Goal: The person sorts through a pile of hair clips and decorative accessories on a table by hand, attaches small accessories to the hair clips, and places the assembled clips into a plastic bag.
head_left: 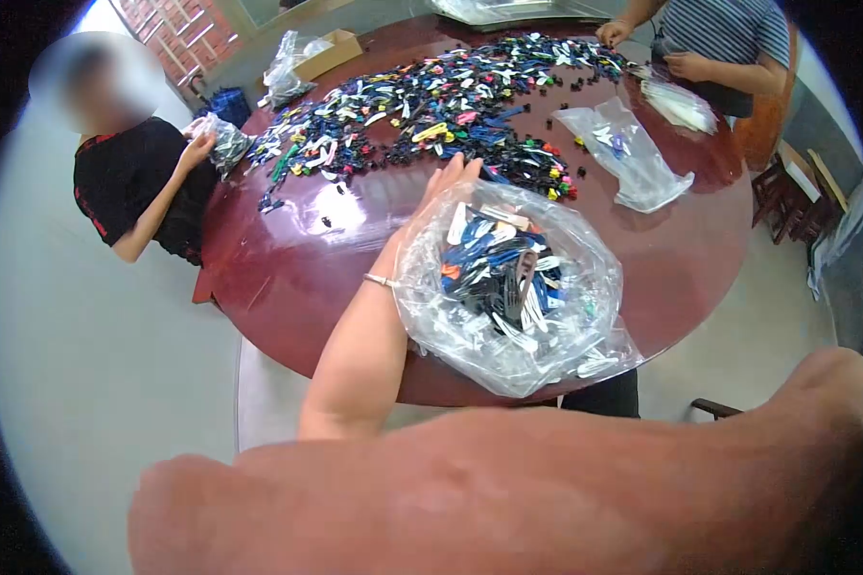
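My left hand [454,174], with a bracelet at its wrist, lies along the far left side of a clear plastic bag [508,359]. Its visible fingers stretch toward the pile, apparently with nothing in them; the bag partly hides the hand. Inside the bag are many slim plastic pieces [503,264] in white, black, blue and brown. Blurred bare skin [508,489], apparently my right arm or hand, crosses the bottom of the view very near the camera. No fingers can be made out on it.
A heap of mixed small plastic pieces [403,105] spreads over the round reddish table [302,321]. Another clear bag [633,163] lies at right. One person at left holds a filled bag [228,144]; another works at the far right. A cardboard box [331,56] stands behind.
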Demonstrator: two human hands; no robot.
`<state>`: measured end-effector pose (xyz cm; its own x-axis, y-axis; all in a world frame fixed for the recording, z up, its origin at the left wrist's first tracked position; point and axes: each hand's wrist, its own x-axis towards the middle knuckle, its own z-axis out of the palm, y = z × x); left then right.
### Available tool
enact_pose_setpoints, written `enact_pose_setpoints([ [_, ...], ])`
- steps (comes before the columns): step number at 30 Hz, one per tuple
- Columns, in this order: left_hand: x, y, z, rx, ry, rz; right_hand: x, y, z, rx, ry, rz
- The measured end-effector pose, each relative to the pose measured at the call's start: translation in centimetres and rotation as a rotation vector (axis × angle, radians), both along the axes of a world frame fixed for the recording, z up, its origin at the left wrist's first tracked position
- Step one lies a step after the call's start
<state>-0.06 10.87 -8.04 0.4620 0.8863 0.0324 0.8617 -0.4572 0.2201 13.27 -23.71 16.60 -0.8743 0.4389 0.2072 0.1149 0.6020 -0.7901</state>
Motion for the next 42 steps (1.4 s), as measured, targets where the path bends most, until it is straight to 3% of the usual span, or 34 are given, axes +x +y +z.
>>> enact_pose_setpoints([
  [3,0.8,-1.3,1.5,-0.010,0.078,0.015,0.1,0.0,-0.2,-0.014,-0.014,0.005],
  [7,-0.5,0.4,-1.5,0.088,0.072,-0.065,0.6,0.2,-0.7,-0.009,-0.039,-0.002],
  [8,-1.2,3.5,-4.6,0.088,0.006,-0.067,0.9,0.2,-0.8,-0.008,-0.049,-0.006],
  [9,0.2,-0.9,0.1,-0.016,0.022,-0.004,1.1,0.2,-1.1,-0.008,-0.055,-0.012],
  [10,0.6,-2.2,1.7,-0.056,0.085,0.021,1.3,0.2,-1.2,-0.009,-0.061,-0.010],
  [13,-0.8,-4.0,0.3,0.119,-0.081,-0.101,2.0,0.4,-1.8,-0.017,-0.064,-0.014],
  [16,1.7,-5.7,5.9,-0.164,0.067,-0.001,2.8,0.7,-2.0,-0.024,-0.057,-0.019],
  [18,1.6,-8.3,7.9,-0.099,0.096,-0.039,2.9,1.4,-2.0,-0.033,-0.058,-0.015],
  [21,0.8,-7.9,5.3,0.133,-0.014,-0.073,3.0,2.1,-2.1,-0.033,-0.057,0.009],
  [26,0.4,-7.5,4.9,0.028,-0.090,-0.127,2.6,3.6,-2.5,-0.055,-0.065,0.076],
  [30,0.3,-9.3,5.8,0.115,-0.185,-0.195,1.4,5.1,-2.7,-0.067,-0.060,0.132],
  [42,-0.3,-9.0,5.2,0.095,-0.104,-0.162,2.3,7.1,-1.5,-0.067,-0.076,0.145],
])
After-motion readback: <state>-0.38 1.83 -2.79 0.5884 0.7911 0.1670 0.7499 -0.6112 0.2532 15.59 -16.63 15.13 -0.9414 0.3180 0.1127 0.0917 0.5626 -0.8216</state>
